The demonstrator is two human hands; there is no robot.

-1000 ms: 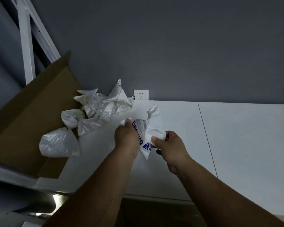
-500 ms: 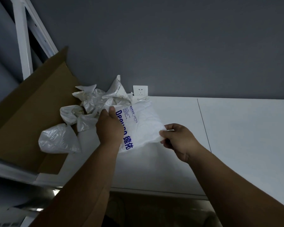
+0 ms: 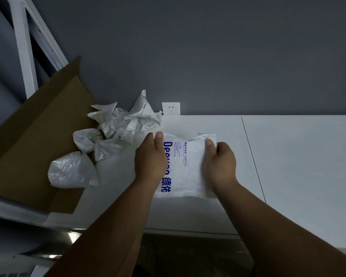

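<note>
The left hand (image 3: 151,158) lies on the left edge of the white bag (image 3: 186,168), fingers straight and together, pressing it down. The right hand (image 3: 221,164) pinches the right edge, thumb on top, other fingers curled. The bag lies flat on the white table (image 3: 298,156), blue print up. Further left are 1 folded bag (image 3: 72,170) and a heap of crumpled bags (image 3: 118,130) beside a cardboard box (image 3: 28,136). Behind, a socket (image 3: 170,108) on the wall.
</note>
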